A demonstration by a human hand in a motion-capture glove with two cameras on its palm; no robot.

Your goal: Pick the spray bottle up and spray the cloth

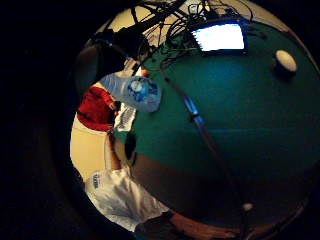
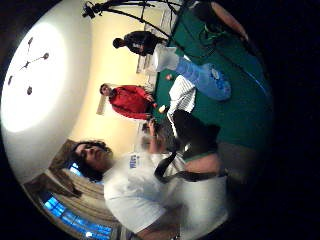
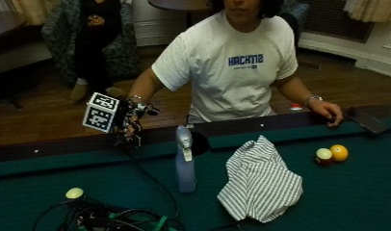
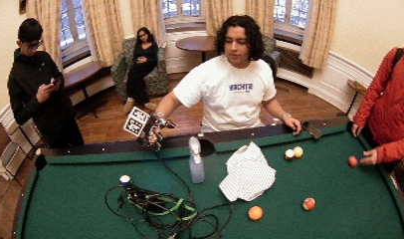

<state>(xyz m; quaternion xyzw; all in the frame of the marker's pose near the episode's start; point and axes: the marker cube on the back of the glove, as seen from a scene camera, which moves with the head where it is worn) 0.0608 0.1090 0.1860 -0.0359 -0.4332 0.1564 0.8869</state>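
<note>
A pale blue spray bottle (image 3: 185,166) with a white trigger head stands upright on the green felt, close to the near rail. Beside it lies a crumpled white cloth with dark stripes (image 3: 260,182). My gloved right hand (image 3: 133,126) hovers over the wooden rail, to the side of the bottle and apart from it, fingers hanging loosely and holding nothing. The wide outside view shows the same layout: hand (image 4: 153,131), bottle (image 4: 196,163), cloth (image 4: 248,174). In the palm views the bottle (image 1: 134,91) (image 2: 204,77) lies a little way off, with the cloth (image 2: 182,96) next to it.
The person's bare left hand (image 3: 327,112) rests on the rail (image 3: 54,147). A yellow ball (image 3: 339,152) and a striped ball (image 3: 323,156) sit beyond the cloth. A white ball (image 3: 74,193) lies by a tangle of cables (image 3: 112,217). A side pocket (image 3: 199,142) opens behind the bottle.
</note>
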